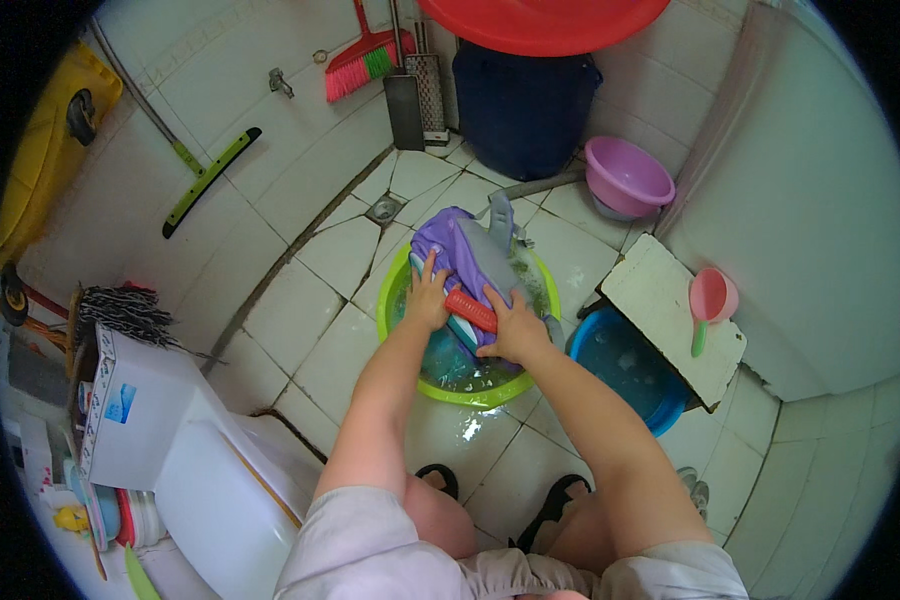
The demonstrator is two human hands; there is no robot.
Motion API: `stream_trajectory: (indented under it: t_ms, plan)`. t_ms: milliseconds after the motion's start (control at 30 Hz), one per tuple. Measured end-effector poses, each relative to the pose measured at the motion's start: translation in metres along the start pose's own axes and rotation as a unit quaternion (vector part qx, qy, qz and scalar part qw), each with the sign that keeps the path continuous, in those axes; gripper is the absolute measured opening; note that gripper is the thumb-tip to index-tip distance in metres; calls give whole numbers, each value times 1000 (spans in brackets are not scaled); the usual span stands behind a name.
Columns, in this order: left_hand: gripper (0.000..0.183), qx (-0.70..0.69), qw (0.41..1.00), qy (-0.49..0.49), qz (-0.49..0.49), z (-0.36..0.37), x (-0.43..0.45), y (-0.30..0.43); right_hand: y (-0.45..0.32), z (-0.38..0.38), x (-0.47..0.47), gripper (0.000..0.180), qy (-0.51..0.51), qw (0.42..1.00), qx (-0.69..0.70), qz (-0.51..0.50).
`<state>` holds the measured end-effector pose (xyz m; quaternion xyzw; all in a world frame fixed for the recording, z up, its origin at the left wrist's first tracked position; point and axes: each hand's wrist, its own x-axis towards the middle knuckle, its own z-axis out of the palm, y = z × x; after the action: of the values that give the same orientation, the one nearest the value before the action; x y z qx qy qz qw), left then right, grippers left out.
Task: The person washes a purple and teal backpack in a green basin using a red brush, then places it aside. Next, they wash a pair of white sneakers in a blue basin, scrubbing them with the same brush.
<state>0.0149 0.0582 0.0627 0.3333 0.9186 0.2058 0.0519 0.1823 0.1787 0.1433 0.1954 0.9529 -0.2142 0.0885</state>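
Note:
A purple and grey fabric bag [459,238], wet and with a grey strap, lies in a lime-green basin [387,296] of sudsy water. My left hand [426,298] holds the bag on its left side, fingers spread over the fabric. Between my hands a red ribbed scrub brush [471,310] lies slantwise on the bag. My right hand [519,330] is around the brush's right end, with the thumb below and fingers above. The underside of the brush is hidden. Teal fabric shows in the water below the bag.
Right of the basin, a blue basin [622,375] stands partly under a white board [664,319] bearing a pink dipper [712,296]. Beyond are a pink bowl [630,176] and a dark-blue bin [525,112]. A toilet [225,495] stands at left; a floor drain [384,210] lies farther off.

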Motion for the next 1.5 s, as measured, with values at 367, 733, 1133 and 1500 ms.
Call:
stream_trajectory:
  t_ms: [367,733,1133,1500]
  plan:
    - [78,-560,763,-71,-316,7,-64,25,19,-32,2,70,208,956,202,50]
    - [140,-377,921,92,-40,26,-99,38,-98,-160,-64,46,383,846,354,-108]
    - [56,-807,559,-15,-192,-65,-43,84,-116,-220,-140,44,462,739,452,-190]
    - [41,-846,515,-20,-132,-88,-73,119,-96,-213,-149,46,440,757,449,-179]
